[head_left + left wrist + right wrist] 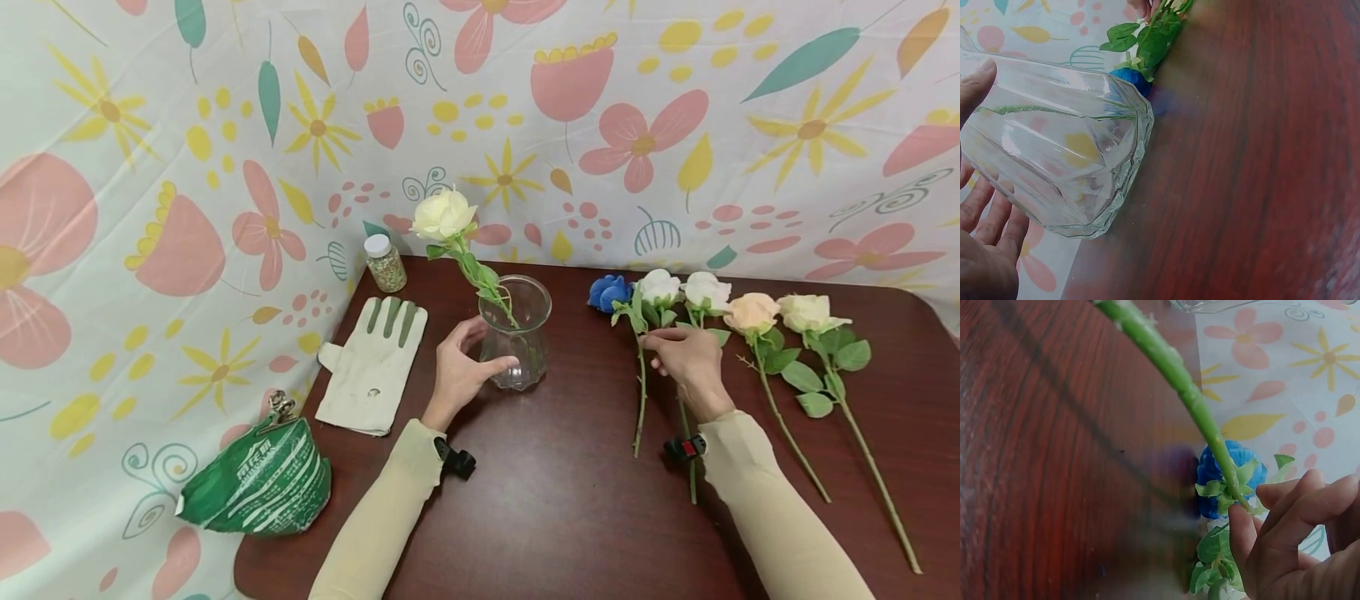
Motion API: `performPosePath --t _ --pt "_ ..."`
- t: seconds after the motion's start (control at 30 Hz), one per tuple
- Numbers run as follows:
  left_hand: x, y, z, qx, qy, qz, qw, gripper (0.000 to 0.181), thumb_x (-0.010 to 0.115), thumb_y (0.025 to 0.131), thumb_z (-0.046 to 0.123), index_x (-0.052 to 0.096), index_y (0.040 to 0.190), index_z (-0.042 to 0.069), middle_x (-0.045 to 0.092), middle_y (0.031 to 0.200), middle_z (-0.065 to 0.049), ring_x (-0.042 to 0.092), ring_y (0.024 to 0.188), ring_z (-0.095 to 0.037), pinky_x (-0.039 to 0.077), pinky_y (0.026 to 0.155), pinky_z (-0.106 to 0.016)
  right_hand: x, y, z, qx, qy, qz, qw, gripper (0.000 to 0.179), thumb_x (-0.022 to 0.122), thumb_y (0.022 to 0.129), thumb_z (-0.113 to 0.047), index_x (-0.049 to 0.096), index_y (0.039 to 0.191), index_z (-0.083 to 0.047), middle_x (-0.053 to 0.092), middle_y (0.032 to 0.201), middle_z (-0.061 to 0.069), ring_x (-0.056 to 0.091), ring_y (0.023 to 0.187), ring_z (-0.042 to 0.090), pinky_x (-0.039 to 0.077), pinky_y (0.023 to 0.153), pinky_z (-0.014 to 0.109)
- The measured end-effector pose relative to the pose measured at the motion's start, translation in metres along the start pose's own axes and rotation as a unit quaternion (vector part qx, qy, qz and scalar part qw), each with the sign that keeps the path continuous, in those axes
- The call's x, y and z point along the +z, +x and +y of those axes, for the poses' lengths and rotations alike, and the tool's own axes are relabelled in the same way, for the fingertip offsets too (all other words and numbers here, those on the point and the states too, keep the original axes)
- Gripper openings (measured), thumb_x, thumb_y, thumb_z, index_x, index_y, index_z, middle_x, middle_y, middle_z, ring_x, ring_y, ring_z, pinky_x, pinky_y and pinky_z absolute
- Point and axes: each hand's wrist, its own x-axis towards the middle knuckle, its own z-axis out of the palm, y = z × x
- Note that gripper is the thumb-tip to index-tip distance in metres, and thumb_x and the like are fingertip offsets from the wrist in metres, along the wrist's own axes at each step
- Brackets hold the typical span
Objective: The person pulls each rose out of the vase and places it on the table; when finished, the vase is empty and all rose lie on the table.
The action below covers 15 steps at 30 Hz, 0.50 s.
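Note:
My left hand [463,367] holds the clear glass vase [528,354], thumb on the near side and fingers around the far side. One cream-white rose [444,215] leans left out of the vase, and its stem [1029,109] shows through the glass. At the right, my right hand [686,362] pinches the green stem [1175,372] of the blue rose [610,293] between thumb and index finger, just below the bloom. Beside it lie two white roses [659,287], their stems partly hidden under my right hand and wrist.
A peach rose [752,314] and a cream rose [813,314] lie farther right on the dark wooden table [555,508]. At the left are a white-capped jar [386,265], a pale work glove [372,367] and a green bag [262,479] with a metal clip. Patterned cloth hangs behind.

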Motion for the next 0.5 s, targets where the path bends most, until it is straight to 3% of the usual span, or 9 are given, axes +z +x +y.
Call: performPosePath --t 0.2,0.5 --pt "0.0002 0.0004 -0.0007 -0.002 0.003 -0.001 1.0 0.072 0.1 0.075 0.005 0.07 0.141 0.004 0.075 0.135 -0.017 0.071 0.129 -0.034 0.059 0.116 -0.043 -0.0027 -0.0029 -0.0011 -0.008 0.009 0.005 0.9999 0.036 0.071 0.102 -0.015 0.073 0.131 0.007 0.07 0.073 -0.018 0.061 0.051 -0.003 0.057 0.05 0.02" --pt "0.0001 0.0002 0.0009 -0.001 0.002 -0.001 1.0 0.074 0.099 0.075 0.004 0.068 0.142 -0.004 0.074 0.135 -0.02 0.07 0.13 -0.038 0.059 0.117 -0.047 -0.0058 -0.0067 -0.0062 -0.011 0.025 0.016 0.9995 0.038 0.074 0.101 -0.018 0.073 0.131 0.006 0.068 0.07 -0.019 0.061 0.049 -0.003 0.057 0.048 0.02"
